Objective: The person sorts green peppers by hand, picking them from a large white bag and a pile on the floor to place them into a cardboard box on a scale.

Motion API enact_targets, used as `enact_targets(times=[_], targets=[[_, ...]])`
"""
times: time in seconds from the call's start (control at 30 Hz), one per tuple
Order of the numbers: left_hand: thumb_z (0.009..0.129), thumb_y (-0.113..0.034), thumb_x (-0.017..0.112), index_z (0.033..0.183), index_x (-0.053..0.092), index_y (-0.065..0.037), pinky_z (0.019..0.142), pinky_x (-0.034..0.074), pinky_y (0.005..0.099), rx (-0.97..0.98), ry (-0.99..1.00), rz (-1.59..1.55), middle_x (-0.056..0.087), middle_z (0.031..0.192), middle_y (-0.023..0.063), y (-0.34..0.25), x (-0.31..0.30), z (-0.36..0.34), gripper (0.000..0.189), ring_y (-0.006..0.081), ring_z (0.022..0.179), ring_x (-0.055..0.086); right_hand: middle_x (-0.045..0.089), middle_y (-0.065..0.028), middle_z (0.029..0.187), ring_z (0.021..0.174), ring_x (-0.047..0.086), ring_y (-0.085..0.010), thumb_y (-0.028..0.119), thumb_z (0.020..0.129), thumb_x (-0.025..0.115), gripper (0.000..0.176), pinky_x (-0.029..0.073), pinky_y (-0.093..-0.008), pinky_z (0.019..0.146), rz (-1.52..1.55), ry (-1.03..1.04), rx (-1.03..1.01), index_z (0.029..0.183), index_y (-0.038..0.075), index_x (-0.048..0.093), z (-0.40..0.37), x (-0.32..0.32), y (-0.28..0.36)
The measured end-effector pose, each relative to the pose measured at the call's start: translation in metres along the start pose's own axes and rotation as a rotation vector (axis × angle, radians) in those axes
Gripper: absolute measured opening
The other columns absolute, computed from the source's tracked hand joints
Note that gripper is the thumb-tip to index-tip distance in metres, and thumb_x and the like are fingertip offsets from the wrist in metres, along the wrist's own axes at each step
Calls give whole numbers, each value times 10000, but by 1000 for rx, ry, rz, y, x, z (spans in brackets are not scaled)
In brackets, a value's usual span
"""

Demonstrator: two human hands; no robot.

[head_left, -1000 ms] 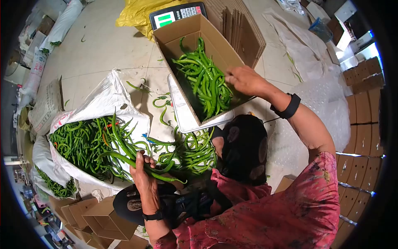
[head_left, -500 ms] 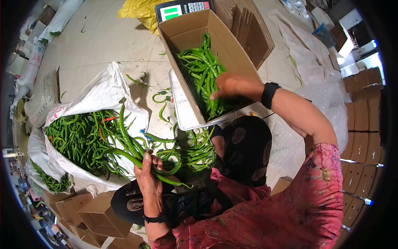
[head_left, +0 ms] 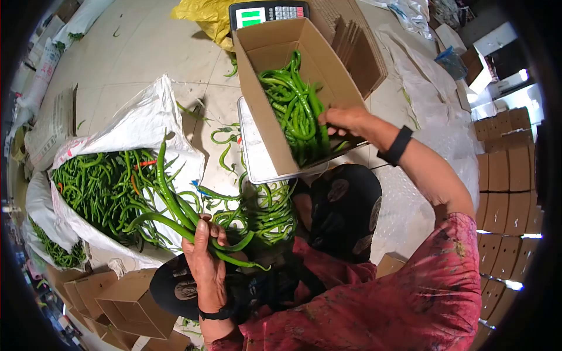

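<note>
Reaching into a cardboard carton (head_left: 329,70) on a scale (head_left: 255,151), liable to jolt it by bumping its side, with the right hand (head_left: 349,119) at piled green peppers (head_left: 295,111), impossible to tell whether gripping, and clutching a pepper bunch (head_left: 174,203) in the left hand (head_left: 205,257), apt to slip if loosened.
</note>
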State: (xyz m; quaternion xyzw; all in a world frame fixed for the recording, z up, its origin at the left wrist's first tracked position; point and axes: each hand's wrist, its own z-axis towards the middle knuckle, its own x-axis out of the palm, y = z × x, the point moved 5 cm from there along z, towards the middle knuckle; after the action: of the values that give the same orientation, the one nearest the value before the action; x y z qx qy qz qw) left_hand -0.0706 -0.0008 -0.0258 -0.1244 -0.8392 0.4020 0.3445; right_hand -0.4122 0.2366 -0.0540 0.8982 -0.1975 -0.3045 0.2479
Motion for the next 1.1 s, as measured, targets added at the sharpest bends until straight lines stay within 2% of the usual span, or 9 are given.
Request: enact_targets(times=[0.13,0.23,0.33,0.43,0.53,0.63,0.83,0.87,1.1], targets=[[982,-178,560,1099,549,18,571,401,276,1,8,-125,444,731,23,2,-13,6,228,128,640,429,601,-65,815,700,591,-126,334,803,670,361,499,-280,572,-189,-58,-149,928,-3,631,-29,-21,34],[989,-273,556,1191,538,-8,635,413,292,30,118,-200,473,764,46,-3,-10,6,333,178,698,463,661,-222,1046,956,639,-367,305,825,666,401,486,-451,854,-848,-392,-530,1076,0,597,-17,-22,38],[997,-276,535,1271,513,-10,693,442,318,78,155,-246,496,772,62,-11,-1,8,382,207,753,490,672,-228,948,878,645,-400,260,832,663,380,494,-451,778,-588,-436,-820,1093,-7,596,-76,21,96],[1003,-281,523,1321,484,-13,794,486,352,41,208,-276,632,938,150,-4,-10,9,418,263,870,563,672,-143,860,757,665,-240,146,833,640,180,507,-347,689,-305,-31,-917,960,19,658,-135,87,123],[1005,-285,520,1332,481,-26,817,492,363,16,262,-312,638,991,147,-4,-7,7,419,270,914,570,653,-163,849,766,655,-319,243,829,713,261,514,-399,689,-286,206,-1028,911,10,628,-163,162,111],[984,-249,568,1344,460,0,782,517,342,-20,231,-410,659,965,172,-3,-6,1,451,262,873,628,649,-157,847,757,642,-333,221,818,719,238,508,-399,688,-244,123,-1173,881,15,620,-175,204,100],[1011,-319,500,1375,463,-90,622,412,271,159,467,-690,563,923,81,-30,-21,-11,432,165,780,435,663,-73,843,628,603,-142,194,828,729,227,487,-316,581,139,237,-545,885,20,595,-182,190,52],[1024,-316,473,1359,497,-70,585,379,227,202,511,-636,532,898,32,-35,-21,-13,416,129,746,377,666,-50,869,619,562,-58,200,836,738,267,469,-265,546,192,191,-653,967,9,605,-178,201,44],[1032,-325,454,1370,483,-55,621,392,249,239,579,-559,500,863,19,-33,-16,-13,434,127,736,367,670,-52,895,704,627,-76,122,907,652,306,488,-219,572,716,387,-565,1187,7,611,-185,244,58]])
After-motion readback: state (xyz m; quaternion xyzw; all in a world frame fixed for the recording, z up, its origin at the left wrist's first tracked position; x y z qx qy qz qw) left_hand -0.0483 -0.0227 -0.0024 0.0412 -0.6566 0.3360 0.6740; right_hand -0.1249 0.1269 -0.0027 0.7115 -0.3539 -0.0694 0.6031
